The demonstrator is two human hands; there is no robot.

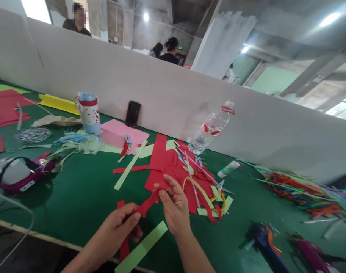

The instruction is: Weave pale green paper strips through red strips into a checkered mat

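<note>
Both grips are clamped on the red paper strip (149, 202) — left hand (124, 224) low, right hand (175, 207) high. Best held taut, untwisted.

At lower centre, the left hand (124, 223) and right hand (174, 206) pinched a red paper strip (147, 204), seemingly folded, above a green strip (141, 248).

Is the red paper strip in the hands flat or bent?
Bent: the red strip slants up from the left hand to the right hand, then turns sharply downward below the left hand.
</note>
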